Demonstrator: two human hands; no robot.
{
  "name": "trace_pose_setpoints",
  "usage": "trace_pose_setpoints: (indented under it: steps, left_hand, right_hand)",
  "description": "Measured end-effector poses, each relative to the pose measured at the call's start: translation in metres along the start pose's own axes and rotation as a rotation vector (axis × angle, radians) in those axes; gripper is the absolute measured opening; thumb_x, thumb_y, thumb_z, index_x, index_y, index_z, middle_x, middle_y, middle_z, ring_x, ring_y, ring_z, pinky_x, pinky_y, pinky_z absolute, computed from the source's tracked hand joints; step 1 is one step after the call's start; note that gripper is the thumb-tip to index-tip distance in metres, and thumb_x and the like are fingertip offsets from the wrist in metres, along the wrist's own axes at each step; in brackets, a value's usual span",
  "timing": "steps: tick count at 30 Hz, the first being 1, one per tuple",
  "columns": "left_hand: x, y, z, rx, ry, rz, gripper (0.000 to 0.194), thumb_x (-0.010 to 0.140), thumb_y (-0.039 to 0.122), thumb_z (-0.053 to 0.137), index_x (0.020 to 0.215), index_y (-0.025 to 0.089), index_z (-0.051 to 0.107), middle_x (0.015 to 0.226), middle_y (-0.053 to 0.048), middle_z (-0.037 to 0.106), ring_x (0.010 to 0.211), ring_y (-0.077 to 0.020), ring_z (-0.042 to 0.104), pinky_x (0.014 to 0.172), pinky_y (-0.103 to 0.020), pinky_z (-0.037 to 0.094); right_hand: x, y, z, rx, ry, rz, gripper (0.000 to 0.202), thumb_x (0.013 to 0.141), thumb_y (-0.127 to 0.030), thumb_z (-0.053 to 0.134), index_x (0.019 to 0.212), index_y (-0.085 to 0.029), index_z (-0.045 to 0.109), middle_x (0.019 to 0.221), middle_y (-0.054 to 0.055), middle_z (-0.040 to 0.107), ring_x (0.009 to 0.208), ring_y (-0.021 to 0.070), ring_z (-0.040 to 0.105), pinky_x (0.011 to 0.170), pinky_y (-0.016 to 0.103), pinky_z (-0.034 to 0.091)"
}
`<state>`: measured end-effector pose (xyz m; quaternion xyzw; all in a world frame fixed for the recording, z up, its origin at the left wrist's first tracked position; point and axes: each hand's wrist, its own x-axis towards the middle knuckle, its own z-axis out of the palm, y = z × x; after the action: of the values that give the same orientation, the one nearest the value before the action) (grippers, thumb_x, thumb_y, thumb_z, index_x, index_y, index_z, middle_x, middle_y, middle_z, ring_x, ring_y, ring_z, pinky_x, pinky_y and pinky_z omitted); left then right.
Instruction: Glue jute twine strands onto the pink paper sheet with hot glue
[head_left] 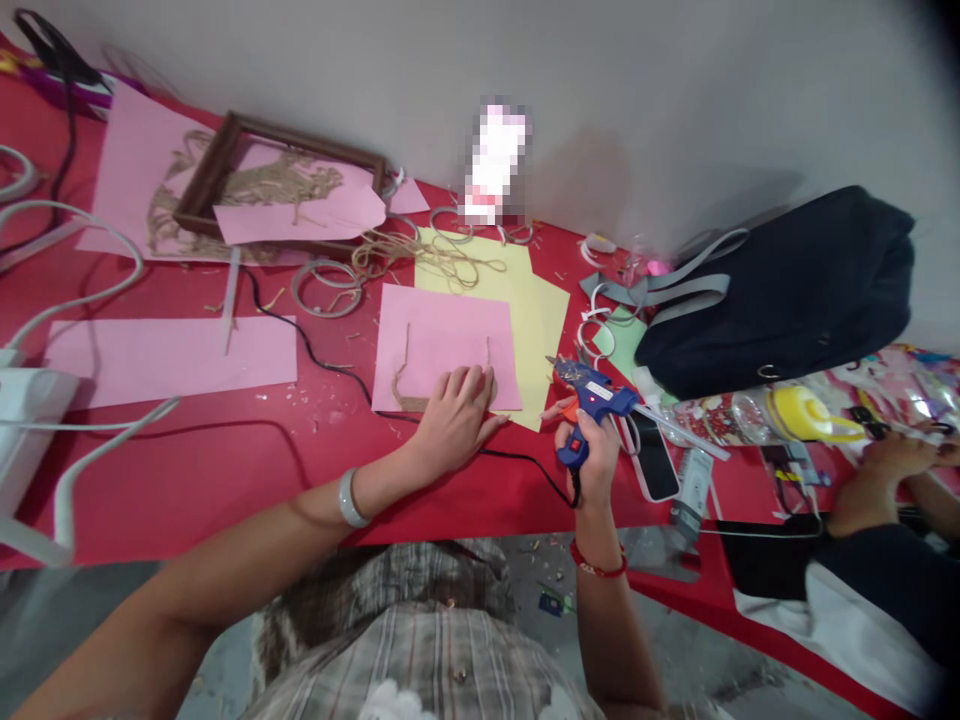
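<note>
My left hand (459, 418) lies flat with its fingers stretched over the lower right part of a pink paper sheet (448, 325). Strands of twine (397, 388) run along that sheet's left side and lower edge, partly hidden under the fingers. In my right hand (598, 465) is a blue glue gun (600, 397), its nozzle pointing up and left, with a glue stick (690, 437) out of its back. Yellow paper (546, 315) lies beneath the pink sheet. A loose bundle of twine (431, 258) rests just beyond it.
A brown frame (206, 175) with twine work stands at the back left. The glue gun's black cord (334, 367) crosses the red table (315, 465). On the right are a phone (655, 462), a dark bag (795, 290), a yellow-capped bottle (802, 413) and another person's hand (896, 455).
</note>
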<state>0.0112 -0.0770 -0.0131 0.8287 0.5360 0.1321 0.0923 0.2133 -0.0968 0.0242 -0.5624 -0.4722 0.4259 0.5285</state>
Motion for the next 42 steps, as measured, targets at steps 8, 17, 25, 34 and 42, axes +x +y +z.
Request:
trace_pose_setpoints:
  steps: [8,17,25,34,42]
  left_hand:
    - [0.0,-0.002,0.002,-0.09,0.045,-0.031,0.074,0.111,0.051,0.046,0.163,-0.001,0.04,0.148,-0.03,0.056,0.134,-0.0424,0.052,0.114,-0.055,0.042]
    - [0.046,-0.039,-0.026,-0.567,-0.036,-0.333,0.024,0.105,0.028,0.054,0.124,0.014,0.062,0.116,-0.015,0.077,0.105,-0.0269,0.072,0.094,-0.038,0.054]
    - [0.065,-0.041,-0.034,-0.477,-0.118,-0.402,0.038,0.091,0.048,0.081,0.108,0.019,0.061,0.102,-0.01,0.077,0.091,-0.028,0.072,0.077,-0.035,0.048]
    - [0.067,-0.042,-0.031,-0.392,-0.129,-0.397,0.04,0.091,0.045,0.083,0.113,0.019,0.062,0.103,-0.009,0.076,0.094,-0.0284,0.071,0.079,-0.035,0.046]
    - [0.066,-0.046,-0.026,-0.387,-0.11,-0.365,0.035,0.093,0.037,0.083,0.114,0.018,0.062,0.102,-0.009,0.076,0.095,-0.0285,0.071,0.078,-0.034,0.045]
  right_hand:
    - [-0.002,0.003,-0.001,-0.005,0.009,-0.003,0.025,0.094,-0.045,0.062,0.095,-0.02,0.066,0.078,0.003,0.076,0.045,0.0118,0.047,0.047,0.028,0.032]
    - [-0.004,0.015,0.011,-0.099,-0.003,-0.013,0.026,0.092,-0.049,0.057,0.093,-0.024,0.061,0.075,0.004,0.071,0.049,0.0148,0.048,0.053,0.031,0.038]
    - [-0.001,0.03,0.017,-0.089,-0.006,-0.001,0.028,0.09,-0.052,0.055,0.095,-0.024,0.059,0.077,0.003,0.069,0.05,0.0137,0.044,0.052,0.03,0.036]
    - [0.0,0.032,0.017,-0.098,-0.014,0.017,0.031,0.09,-0.056,0.055,0.093,-0.025,0.058,0.073,0.003,0.064,0.05,0.015,0.042,0.051,0.031,0.034]
    - [0.001,0.031,0.017,-0.165,-0.043,0.028,0.034,0.091,-0.06,0.051,0.093,-0.026,0.055,0.081,0.006,0.068,0.052,0.0157,0.044,0.053,0.032,0.037]
